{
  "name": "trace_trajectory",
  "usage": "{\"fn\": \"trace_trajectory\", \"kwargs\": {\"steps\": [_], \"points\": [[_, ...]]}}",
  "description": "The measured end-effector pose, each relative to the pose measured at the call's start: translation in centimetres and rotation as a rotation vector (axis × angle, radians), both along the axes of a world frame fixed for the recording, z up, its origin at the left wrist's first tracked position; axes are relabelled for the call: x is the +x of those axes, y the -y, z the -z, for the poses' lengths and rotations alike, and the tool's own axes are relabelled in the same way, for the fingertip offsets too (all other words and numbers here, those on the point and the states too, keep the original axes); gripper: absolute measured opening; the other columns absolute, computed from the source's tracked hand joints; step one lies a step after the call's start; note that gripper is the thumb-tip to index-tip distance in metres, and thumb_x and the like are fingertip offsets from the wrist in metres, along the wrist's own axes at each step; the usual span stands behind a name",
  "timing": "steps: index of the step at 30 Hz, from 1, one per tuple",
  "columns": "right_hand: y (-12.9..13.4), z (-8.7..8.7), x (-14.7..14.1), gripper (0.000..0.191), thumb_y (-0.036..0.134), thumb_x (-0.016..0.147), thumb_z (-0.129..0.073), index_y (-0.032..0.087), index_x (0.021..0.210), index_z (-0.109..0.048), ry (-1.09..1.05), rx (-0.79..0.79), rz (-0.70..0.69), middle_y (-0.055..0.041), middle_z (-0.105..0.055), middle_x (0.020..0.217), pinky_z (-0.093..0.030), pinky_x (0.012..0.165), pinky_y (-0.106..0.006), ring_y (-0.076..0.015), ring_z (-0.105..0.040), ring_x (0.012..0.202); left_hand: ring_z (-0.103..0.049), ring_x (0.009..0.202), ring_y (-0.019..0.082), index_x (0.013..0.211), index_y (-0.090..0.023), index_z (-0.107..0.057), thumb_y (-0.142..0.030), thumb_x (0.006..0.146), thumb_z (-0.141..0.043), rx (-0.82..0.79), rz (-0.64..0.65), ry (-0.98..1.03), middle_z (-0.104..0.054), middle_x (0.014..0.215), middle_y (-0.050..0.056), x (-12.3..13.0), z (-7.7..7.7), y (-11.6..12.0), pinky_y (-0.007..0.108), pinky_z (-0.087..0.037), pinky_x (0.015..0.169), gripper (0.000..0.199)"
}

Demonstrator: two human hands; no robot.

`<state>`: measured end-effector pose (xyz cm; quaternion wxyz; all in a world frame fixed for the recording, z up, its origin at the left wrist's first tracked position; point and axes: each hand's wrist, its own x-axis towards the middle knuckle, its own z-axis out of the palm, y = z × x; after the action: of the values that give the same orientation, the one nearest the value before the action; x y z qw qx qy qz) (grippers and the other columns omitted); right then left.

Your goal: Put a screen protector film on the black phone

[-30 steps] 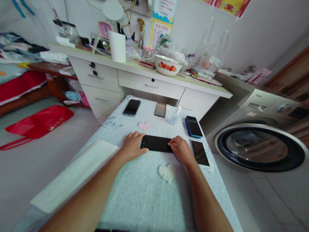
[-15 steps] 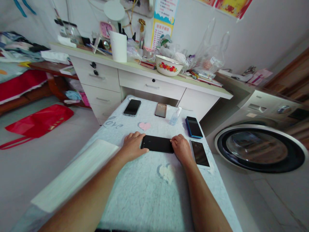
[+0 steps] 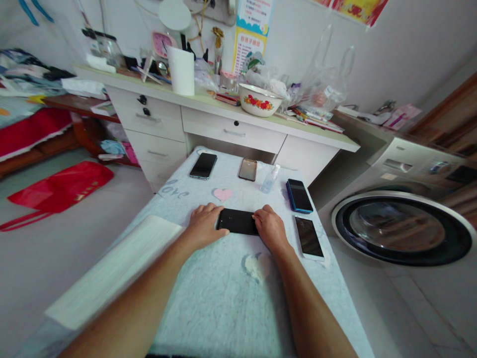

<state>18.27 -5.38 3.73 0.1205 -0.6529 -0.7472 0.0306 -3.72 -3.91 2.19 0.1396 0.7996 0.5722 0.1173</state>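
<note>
A black smartphone (image 3: 237, 222) lies flat and crosswise on the cloth-covered table. My left hand (image 3: 204, 224) grips its left end, thumb along the near edge and fingers at the far edge. My right hand (image 3: 271, 226) is closed, its curled fingers pressed on the phone's right part and hiding that end. Whether anything small is pinched in those fingers is hidden. To the right lie a white-framed phone (image 3: 309, 237) and a dark phone with a blue edge (image 3: 299, 196). A clear spray bottle (image 3: 270, 180) stands beyond the black phone.
Farther back lie another phone (image 3: 203, 165) and a brownish translucent phone case (image 3: 248, 169). A folded whitish cloth (image 3: 115, 271) rests along the table's left side. Behind stands a cluttered desk with drawers (image 3: 231, 127); a washing machine (image 3: 402, 199) is at the right.
My right hand has slid left along the black phone and now covers more of its right end. The left hand keeps its grip at the other end.
</note>
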Motion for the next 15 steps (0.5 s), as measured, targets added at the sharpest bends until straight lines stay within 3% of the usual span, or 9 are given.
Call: {"fn": "trace_trajectory", "kwargs": {"steps": [7, 15], "points": [[0.0, 0.1, -0.2, 0.022, 0.029, 0.094, -0.046, 0.022, 0.092, -0.066, 0.019, 0.009, -0.035, -0.0039, -0.057, 0.093, -0.037, 0.067, -0.023, -0.0135, -0.056, 0.080, -0.048, 0.107, 0.028, 0.124, -0.024, -0.049, -0.048, 0.070, -0.059, 0.004, 0.004, -0.004, -0.054, 0.116, 0.007, 0.0, -0.2, 0.0, 0.038, -0.035, 0.093, 0.059], [0.3, -0.5, 2.0, 0.020, 0.027, 0.092, -0.049, 0.021, 0.087, -0.068, 0.012, 0.004, 0.077, -0.0043, -0.059, 0.090, -0.035, 0.067, -0.024, -0.0137, -0.056, 0.077, -0.047, 0.108, 0.027, 0.122, -0.025, -0.050, -0.048, 0.071, -0.059, -0.010, 0.002, 0.004, -0.054, 0.116, 0.006, 0.0, -0.4, 0.2, 0.037, -0.035, 0.094, 0.057]]}}
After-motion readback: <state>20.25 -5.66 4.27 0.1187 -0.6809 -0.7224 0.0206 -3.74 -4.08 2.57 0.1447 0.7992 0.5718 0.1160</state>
